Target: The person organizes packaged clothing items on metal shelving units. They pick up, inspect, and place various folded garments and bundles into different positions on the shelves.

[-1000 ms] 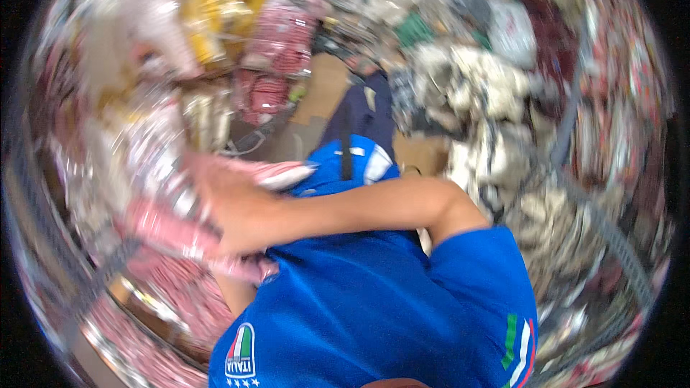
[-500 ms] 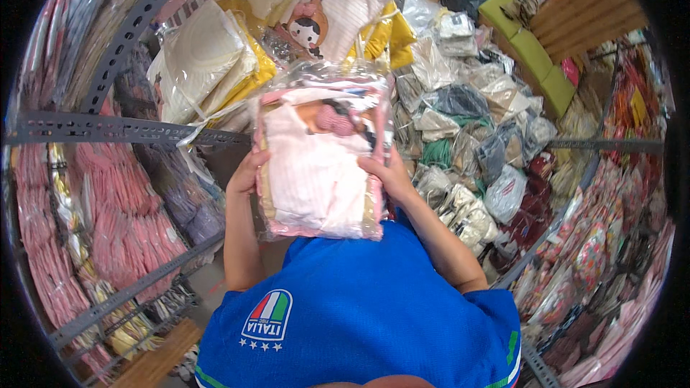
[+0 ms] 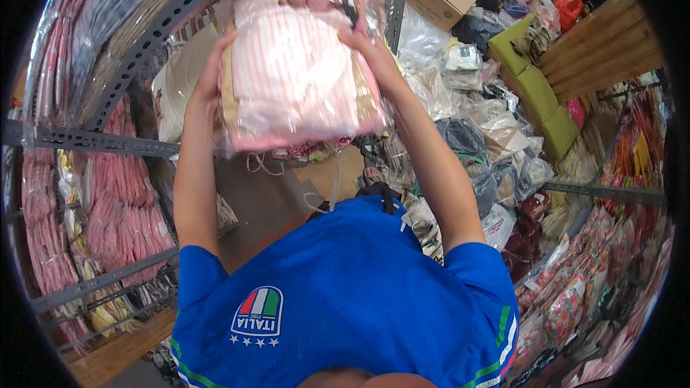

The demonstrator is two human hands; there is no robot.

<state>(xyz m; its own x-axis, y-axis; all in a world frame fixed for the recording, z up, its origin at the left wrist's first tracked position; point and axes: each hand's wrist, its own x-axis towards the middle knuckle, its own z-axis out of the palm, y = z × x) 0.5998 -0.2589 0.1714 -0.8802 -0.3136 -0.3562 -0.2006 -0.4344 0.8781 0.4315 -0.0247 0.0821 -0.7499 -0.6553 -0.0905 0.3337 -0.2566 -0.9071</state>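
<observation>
Both arms reach up overhead, left hand (image 3: 209, 72) and right hand (image 3: 368, 42) gripping from opposite sides, elbows slightly bent.

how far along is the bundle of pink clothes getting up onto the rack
Done: the bagged pink clothes bundle is lifted overhead, level with the upper grey metal shelf rail. In hand: the left hand and right hand grip its two sides. Left: it is not yet resting on any shelf; the hands carry its whole weight.
</observation>
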